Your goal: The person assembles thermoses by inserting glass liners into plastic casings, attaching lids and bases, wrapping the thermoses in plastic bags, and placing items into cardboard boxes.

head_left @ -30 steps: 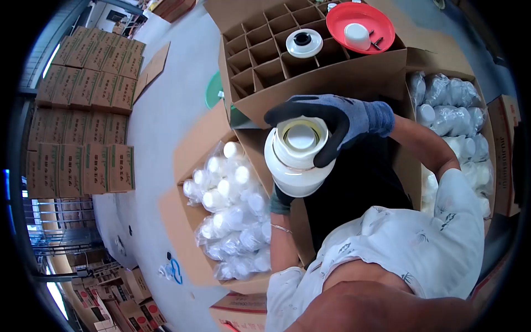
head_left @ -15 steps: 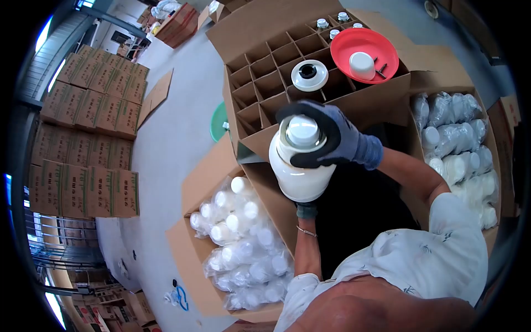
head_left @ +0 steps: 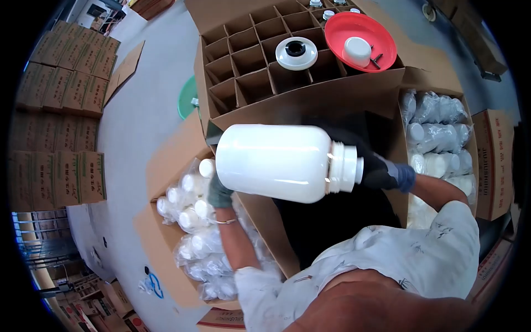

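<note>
A large glossy white bottle point(head_left: 271, 161) lies sideways in the air before my chest, its neck pointing right. My left hand point(head_left: 220, 193), in a dark green glove, supports the base end from below; most of its fingers are hidden behind the bottle. My right hand point(head_left: 379, 170), in a blue-grey glove with dark palm, is at the neck end, its fingers wrapped round the neck and partly blurred. Beyond the bottle stands a divided carton point(head_left: 310, 95). On it rest a white ring-shaped part with a black centre point(head_left: 297, 53) and a red dish point(head_left: 362, 29) holding a white cap point(head_left: 357, 51).
An open carton of plastic-wrapped white containers point(head_left: 202, 243) is at my left, another carton of wrapped containers point(head_left: 440, 138) at my right. A green basin point(head_left: 188, 99) sits on the floor. Stacked cartons point(head_left: 55, 127) stand at far left.
The bottle has tipped from upright to sideways, its neck now to the right. My left hand has moved left with the base, my right hand right and slightly down. The view has shifted.
</note>
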The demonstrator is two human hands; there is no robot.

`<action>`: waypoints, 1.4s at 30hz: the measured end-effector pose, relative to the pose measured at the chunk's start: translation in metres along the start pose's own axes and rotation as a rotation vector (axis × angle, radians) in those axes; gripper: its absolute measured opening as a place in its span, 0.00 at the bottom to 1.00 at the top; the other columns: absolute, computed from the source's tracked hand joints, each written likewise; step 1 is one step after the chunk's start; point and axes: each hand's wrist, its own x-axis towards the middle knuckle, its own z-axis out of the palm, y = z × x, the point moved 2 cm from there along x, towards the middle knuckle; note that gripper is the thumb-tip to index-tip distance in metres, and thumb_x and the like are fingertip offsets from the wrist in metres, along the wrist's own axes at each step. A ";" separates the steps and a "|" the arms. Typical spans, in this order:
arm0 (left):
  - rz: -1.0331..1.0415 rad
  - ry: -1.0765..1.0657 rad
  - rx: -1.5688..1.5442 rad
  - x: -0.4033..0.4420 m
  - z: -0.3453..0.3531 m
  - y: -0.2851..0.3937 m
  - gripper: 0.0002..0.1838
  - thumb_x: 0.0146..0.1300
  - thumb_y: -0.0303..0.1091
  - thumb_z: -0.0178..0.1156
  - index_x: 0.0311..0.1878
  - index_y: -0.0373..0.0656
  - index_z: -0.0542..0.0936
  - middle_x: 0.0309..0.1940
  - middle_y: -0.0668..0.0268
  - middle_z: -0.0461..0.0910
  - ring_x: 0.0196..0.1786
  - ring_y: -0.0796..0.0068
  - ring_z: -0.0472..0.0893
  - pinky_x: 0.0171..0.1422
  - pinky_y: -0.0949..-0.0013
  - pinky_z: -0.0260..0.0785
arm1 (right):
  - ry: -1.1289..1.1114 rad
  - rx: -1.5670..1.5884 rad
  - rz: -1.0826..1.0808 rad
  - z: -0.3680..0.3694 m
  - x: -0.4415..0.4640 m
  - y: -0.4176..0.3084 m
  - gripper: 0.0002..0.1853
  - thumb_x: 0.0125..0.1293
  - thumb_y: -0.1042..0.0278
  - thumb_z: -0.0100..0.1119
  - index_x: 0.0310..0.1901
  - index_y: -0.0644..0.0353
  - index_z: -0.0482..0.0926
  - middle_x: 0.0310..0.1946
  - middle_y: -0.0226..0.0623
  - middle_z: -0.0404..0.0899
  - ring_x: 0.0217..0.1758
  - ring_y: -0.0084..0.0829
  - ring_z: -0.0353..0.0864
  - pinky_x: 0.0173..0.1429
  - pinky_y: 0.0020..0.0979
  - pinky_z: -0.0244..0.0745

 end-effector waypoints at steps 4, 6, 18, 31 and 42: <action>0.610 -0.070 0.808 0.023 0.035 0.068 0.15 0.62 0.29 0.54 0.53 0.39 0.76 0.40 0.56 0.82 0.42 0.62 0.83 0.49 0.63 0.76 | -0.178 -0.342 0.490 -0.059 0.003 0.028 0.34 0.63 0.50 0.63 0.65 0.61 0.67 0.64 0.42 0.68 0.68 0.33 0.66 0.70 0.35 0.61; 0.431 -0.313 0.868 0.033 0.083 0.112 0.15 0.63 0.28 0.50 0.53 0.45 0.76 0.30 0.58 0.81 0.33 0.63 0.83 0.39 0.65 0.75 | 0.095 -0.666 0.275 -0.111 0.028 0.039 0.27 0.60 0.55 0.66 0.56 0.63 0.75 0.55 0.44 0.76 0.59 0.35 0.75 0.63 0.36 0.69; 0.317 -0.421 0.307 0.030 0.099 0.112 0.26 0.58 0.45 0.64 0.58 0.44 0.75 0.51 0.56 0.78 0.49 0.59 0.80 0.52 0.57 0.73 | 0.078 -1.745 -0.074 -0.182 0.254 -0.007 0.15 0.59 0.66 0.57 0.49 0.51 0.78 0.40 0.51 0.80 0.43 0.48 0.82 0.47 0.45 0.78; 0.534 0.606 -0.366 0.071 0.117 0.159 0.25 0.68 0.50 0.53 0.60 0.41 0.72 0.57 0.58 0.71 0.61 0.63 0.69 0.65 0.66 0.61 | 0.409 -0.888 -0.743 -0.019 0.134 -0.024 0.23 0.63 0.67 0.58 0.59 0.61 0.68 0.46 0.52 0.75 0.44 0.50 0.80 0.50 0.39 0.78; 0.927 0.222 0.336 0.020 0.096 0.140 0.28 0.54 0.46 0.66 0.55 0.38 0.79 0.60 0.52 0.75 0.64 0.50 0.71 0.68 0.50 0.61 | -0.205 -0.244 0.169 -0.049 0.104 0.039 0.19 0.68 0.53 0.54 0.45 0.63 0.80 0.39 0.38 0.83 0.41 0.34 0.81 0.48 0.32 0.76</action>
